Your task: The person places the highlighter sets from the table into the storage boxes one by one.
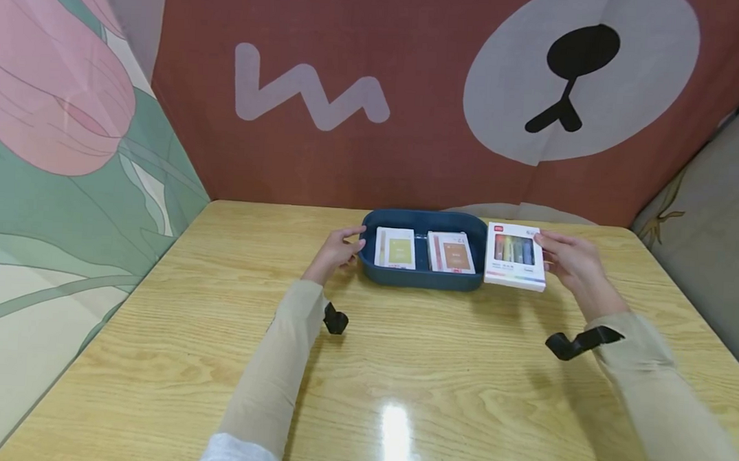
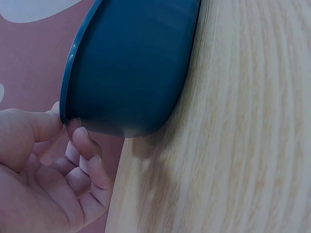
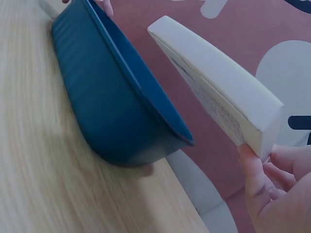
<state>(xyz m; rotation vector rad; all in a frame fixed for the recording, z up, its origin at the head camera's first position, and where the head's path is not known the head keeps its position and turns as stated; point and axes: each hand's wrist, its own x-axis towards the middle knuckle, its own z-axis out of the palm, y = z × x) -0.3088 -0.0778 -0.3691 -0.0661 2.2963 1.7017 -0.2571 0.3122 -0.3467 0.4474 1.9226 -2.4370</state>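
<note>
A dark blue plastic basin with rounded corners sits near the back of the table. My left hand pinches its left rim between thumb and fingers, seen closely in the left wrist view at the basin rim. Just beyond the basin's right end, my right hand grips a white box of coloured sticks by its right edge. In the right wrist view that white box hangs tilted, higher than the rim and apart from it. Two small boxes lie inside: one with a yellow-green panel, one with an orange-brown panel.
The wooden table reaches to a brown cloth backdrop behind the basin. Patterned cloth walls stand at the left and right. Black camera mounts are strapped to both sleeves.
</note>
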